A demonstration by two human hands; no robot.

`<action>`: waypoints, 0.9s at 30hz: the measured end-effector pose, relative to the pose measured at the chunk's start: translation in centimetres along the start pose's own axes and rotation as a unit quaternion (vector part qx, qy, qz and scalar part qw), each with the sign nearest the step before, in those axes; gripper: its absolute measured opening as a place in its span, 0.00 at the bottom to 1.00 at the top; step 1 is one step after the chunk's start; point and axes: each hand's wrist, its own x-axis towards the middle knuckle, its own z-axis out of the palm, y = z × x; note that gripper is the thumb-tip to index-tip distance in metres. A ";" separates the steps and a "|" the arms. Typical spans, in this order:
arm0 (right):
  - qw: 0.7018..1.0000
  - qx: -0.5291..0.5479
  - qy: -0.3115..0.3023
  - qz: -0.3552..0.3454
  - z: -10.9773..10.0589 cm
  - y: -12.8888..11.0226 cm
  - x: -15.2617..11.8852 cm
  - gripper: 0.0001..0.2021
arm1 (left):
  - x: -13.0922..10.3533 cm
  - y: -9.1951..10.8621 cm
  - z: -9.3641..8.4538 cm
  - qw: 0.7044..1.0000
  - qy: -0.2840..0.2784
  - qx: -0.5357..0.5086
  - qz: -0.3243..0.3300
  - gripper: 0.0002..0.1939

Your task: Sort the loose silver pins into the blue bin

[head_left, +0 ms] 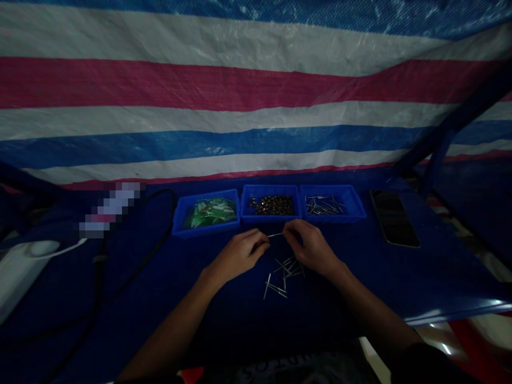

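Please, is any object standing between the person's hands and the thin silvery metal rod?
Nothing visible stands between: the left hand and the right hand pinch the thin silvery metal rod at opposite ends.

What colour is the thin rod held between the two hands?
The thin rod is silvery; it shows best in the head view, the only one.

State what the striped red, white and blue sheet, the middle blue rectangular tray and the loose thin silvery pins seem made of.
Striped sheet: probably woven plastic, glossy; fine weave, shiny creases.
Middle tray: likely moulded plastic, smooth; evenly coloured walls.
Loose pins: apparently metal, polished; bright glints, though which metal is unclear.
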 end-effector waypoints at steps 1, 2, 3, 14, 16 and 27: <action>0.999 0.006 0.033 0.001 -0.3 0.0 0.0 0.04 | -0.1 0.1 0.0 1.000 -0.009 0.007 0.005 0.06; 0.997 0.008 0.078 0.007 -0.6 0.0 -0.1 0.04 | -0.1 0.1 0.0 1.000 -0.020 0.016 0.013 0.06; 0.990 0.007 0.138 0.016 -0.9 0.0 -0.1 0.04 | -0.2 0.2 -0.1 0.999 -0.032 0.026 0.021 0.06; 0.920 -0.015 0.380 0.097 -3.1 2.2 0.5 0.08 | -0.2 0.8 0.4 0.989 -0.082 0.088 0.092 0.05; 0.949 -0.005 0.304 0.086 -2.6 1.5 0.5 0.06 | -0.2 0.8 0.5 0.988 -0.086 0.087 0.089 0.05; 0.991 -0.034 -0.125 -0.031 -1.2 -0.4 -0.1 0.06 | -0.1 0.4 0.1 0.999 -0.004 -0.038 -0.019 0.05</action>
